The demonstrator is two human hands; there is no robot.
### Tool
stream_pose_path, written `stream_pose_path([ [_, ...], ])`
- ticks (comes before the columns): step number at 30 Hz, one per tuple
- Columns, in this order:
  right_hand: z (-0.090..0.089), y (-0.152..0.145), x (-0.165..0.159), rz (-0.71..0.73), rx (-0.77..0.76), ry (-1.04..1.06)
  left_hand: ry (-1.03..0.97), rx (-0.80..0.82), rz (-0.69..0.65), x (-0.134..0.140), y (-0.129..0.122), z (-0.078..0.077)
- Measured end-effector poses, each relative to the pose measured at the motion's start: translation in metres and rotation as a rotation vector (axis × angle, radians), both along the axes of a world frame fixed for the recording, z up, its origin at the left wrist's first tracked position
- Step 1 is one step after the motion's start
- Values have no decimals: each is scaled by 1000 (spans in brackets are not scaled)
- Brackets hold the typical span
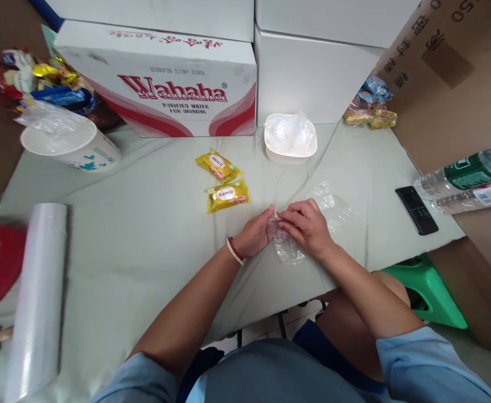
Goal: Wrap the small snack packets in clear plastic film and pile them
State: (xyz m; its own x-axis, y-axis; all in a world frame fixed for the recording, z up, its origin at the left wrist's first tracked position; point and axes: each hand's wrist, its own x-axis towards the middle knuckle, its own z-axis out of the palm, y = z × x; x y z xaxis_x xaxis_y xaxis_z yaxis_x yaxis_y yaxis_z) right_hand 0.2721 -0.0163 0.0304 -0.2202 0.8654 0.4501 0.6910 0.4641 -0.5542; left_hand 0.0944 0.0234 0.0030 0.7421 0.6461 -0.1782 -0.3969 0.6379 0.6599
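Observation:
A thin, clear plastic bag hangs between my hands, low over the cloth-covered table. Its edge is pinched in my left hand, which wears a red and white bracelet at the wrist. My right hand grips the same bag from the right, fingers bent and close to the left thumb. More crumpled clear plastic lies just beyond my right hand; whether it joins the held bag I cannot tell. Two yellow snack packets, one farther and one nearer, lie ahead of my left hand.
At the back, a white bowl holds crumpled plastic beside a Wahaha carton. A paper bucket and a plastic roll are at left. On the right are a phone, bottles and a green stool.

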Motion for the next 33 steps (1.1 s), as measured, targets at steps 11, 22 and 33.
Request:
stream_pose_path([
  [11, 9, 0, 7, -43, -138, 216, -49, -46, -78, -6, 7, 0],
  [22, 26, 18, 30, -30, -278, 147, 338, 362, 70, -6, 4, 0],
  [33, 33, 22, 47, 159, -731, 359, 283, 272, 177, -5, 4, -1],
])
